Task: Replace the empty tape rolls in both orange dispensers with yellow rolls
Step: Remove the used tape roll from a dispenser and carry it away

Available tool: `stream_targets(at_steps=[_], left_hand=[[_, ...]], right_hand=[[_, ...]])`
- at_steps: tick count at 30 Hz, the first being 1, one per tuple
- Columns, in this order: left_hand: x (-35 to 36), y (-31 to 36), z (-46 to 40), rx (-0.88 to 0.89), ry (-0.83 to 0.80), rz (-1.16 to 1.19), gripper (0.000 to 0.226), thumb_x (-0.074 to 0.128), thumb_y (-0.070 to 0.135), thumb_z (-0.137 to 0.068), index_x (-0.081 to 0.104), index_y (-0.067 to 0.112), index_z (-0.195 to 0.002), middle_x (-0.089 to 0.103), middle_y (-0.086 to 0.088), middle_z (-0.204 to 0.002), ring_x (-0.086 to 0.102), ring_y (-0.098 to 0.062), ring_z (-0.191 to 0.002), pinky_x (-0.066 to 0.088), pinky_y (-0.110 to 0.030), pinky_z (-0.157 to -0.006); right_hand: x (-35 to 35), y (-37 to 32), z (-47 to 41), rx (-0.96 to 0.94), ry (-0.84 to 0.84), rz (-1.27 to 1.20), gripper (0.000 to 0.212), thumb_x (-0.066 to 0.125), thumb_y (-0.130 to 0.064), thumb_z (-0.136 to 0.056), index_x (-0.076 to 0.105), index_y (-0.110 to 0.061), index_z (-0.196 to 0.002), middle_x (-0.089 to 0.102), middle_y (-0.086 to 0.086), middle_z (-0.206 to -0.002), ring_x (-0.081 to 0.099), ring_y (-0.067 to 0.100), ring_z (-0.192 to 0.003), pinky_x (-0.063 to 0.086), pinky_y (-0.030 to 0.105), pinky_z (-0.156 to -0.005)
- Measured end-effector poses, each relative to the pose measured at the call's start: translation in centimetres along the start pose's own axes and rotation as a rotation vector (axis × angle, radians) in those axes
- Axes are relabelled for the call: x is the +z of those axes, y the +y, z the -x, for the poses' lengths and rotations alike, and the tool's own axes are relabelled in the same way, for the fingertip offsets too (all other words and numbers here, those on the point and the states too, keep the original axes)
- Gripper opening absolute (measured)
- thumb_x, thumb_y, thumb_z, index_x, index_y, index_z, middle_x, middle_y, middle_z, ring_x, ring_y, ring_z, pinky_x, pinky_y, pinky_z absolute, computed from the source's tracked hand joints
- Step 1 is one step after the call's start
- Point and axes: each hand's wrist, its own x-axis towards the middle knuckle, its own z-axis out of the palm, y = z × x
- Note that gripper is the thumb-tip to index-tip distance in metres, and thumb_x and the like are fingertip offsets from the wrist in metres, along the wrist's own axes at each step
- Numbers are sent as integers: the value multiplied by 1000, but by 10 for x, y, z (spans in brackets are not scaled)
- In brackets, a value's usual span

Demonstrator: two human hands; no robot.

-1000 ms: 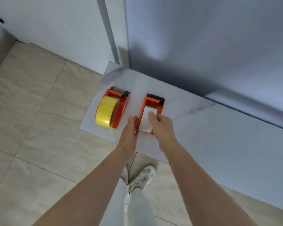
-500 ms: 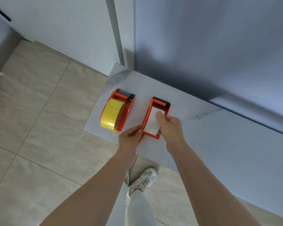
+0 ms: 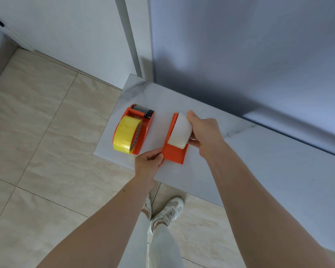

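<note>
White roll (image 3: 180,130) now lifted by clamping right hand (image 3: 205,135) | left hand (image 3: 148,164) pinches orange dispenser (image 3: 174,152) | risk: hub snags, dispenser tips

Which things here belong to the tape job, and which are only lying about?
Belong to the job:
- left dispenser with yellow roll
- right dispenser, held by left hand
- white roll, gripped by right hand

Only around:
- marble table
- white sneakers
- tiled floor
</note>
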Motion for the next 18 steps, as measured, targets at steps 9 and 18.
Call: stream_targets(at_steps=[9,18], left_hand=[[28,56,39,301,50,-141,25,53,27,-101,57,15,-79,49,2,-69,47,5,-50,40,-11,-54],[41,84,53,236,-25,-75,5,73,14,-88,77,17,-89,75,-5,-97,68,-24,-98,55,-31,-84]], right_hand=[[1,2,1,36,25,6,30,58,-38,-96,59,-8,-98,69,10,-94,70,23,-84,61,35,-69],[2,5,3,-38,128,77,32,63,-39,-89,62,-12,-72,73,9,-81,73,28,-78,62,47,-76]])
